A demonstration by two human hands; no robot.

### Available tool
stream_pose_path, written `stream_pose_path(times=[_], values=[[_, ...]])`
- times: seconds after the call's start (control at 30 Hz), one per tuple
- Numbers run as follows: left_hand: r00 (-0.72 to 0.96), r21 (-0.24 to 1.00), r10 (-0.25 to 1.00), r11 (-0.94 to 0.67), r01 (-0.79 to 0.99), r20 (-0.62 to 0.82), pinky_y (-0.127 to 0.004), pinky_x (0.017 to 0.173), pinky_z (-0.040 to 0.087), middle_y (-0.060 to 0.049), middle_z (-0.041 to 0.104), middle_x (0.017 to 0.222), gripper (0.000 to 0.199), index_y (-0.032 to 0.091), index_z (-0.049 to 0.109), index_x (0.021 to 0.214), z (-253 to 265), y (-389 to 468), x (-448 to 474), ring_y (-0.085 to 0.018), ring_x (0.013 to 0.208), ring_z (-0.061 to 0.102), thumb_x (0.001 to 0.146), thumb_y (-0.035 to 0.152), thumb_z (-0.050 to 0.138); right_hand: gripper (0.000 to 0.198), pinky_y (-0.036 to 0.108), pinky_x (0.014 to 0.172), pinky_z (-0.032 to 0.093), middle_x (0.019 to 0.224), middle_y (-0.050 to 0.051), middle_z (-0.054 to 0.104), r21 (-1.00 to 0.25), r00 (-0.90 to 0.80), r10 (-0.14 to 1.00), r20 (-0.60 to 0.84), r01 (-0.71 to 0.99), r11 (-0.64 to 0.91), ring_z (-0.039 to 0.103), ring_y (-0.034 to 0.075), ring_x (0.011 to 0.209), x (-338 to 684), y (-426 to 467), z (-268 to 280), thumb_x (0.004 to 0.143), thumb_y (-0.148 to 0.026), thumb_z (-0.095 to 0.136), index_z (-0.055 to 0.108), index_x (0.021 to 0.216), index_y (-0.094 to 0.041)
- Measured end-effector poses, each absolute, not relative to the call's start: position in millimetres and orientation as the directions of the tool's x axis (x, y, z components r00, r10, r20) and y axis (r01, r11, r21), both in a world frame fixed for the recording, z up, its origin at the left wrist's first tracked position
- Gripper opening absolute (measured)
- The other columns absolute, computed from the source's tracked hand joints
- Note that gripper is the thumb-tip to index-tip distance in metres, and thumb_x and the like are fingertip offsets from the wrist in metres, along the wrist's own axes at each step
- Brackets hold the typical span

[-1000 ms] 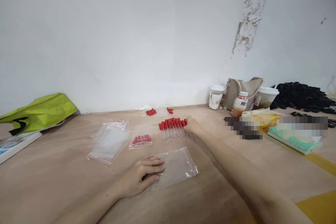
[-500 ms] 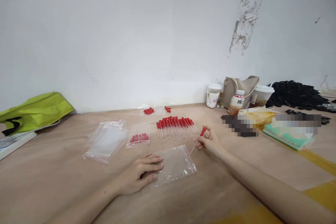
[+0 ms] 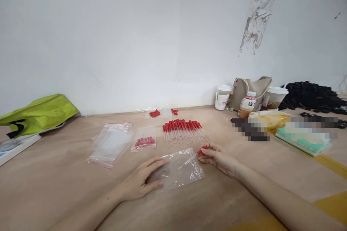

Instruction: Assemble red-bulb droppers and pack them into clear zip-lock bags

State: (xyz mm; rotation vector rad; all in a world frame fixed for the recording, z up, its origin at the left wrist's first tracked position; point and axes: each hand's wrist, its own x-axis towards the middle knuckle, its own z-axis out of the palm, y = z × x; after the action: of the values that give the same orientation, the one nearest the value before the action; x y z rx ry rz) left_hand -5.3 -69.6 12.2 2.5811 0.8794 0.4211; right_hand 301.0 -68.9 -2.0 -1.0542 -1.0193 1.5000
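A clear zip bag [image 3: 180,175] lies flat on the brown-covered table. My left hand [image 3: 142,180] rests at its left end, thumb and fingers spread, fingertips on the plastic. At the opposite end, my right hand [image 3: 217,157] pinches a dropper by its red bulb [image 3: 201,150]. The clear tube points left across the bag's zip edge; whether it is inside or above the bag, I cannot tell. Behind the bag, a row of droppers [image 3: 185,130] lies side by side, red bulbs toward the wall.
Left of the row are a small bag [image 3: 143,142] holding red bulbs and a stack of bags [image 3: 112,146]. More red pieces in plastic [image 3: 154,113] lie by the wall. On the right stand a paper cup [image 3: 222,99], a bottle [image 3: 247,105] and a tissue pack [image 3: 302,142].
My right hand has moved left and lower, tilting the dropper so its tube crosses the bag's zip edge. My left fingers have shifted slightly; the view has turned a little.
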Motion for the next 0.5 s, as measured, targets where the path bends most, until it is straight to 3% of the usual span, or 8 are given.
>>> stream_pose_path(times=[0.17,0.3,0.5], values=[[0.756,0.445,0.64,-0.722,0.53,0.139,-0.043,0.099,0.031,-0.005,0.038,0.134,0.052,0.03,0.03,0.132,12,-69,-5,-0.025,0.12,0.037,0.084,0.039,0.048,0.031,0.02,0.051,0.039,0.061,-0.003,0.057,-0.992,-0.3,0.954,0.015,0.117,0.053,0.049,0.007,0.053,310,-65,0,0.059,-0.036,0.072,0.058,0.075,-0.014],[0.764,0.443,0.627,-0.734,0.515,0.15,-0.042,0.098,0.032,-0.005,0.04,0.133,0.051,0.029,0.031,0.131,13,-68,-4,-0.024,0.118,0.039,0.084,0.04,0.048,0.032,0.021,0.054,0.037,0.062,-0.002,0.056,-0.939,-0.332,0.93,0.158,0.24,0.246,0.047,0.009,0.056,301,-62,-1,0.059,-0.041,0.07,0.067,0.078,-0.016],[0.766,0.442,0.622,-0.739,0.508,0.16,-0.041,0.098,0.033,-0.004,0.042,0.132,0.05,0.029,0.033,0.131,14,-68,-4,-0.024,0.118,0.04,0.084,0.04,0.047,0.032,0.024,0.062,0.036,0.069,0.001,0.053,-0.684,-0.386,0.858,0.339,0.525,0.507,0.045,0.012,0.067,289,-62,-9,0.07,-0.049,0.059,0.07,0.087,-0.025]])
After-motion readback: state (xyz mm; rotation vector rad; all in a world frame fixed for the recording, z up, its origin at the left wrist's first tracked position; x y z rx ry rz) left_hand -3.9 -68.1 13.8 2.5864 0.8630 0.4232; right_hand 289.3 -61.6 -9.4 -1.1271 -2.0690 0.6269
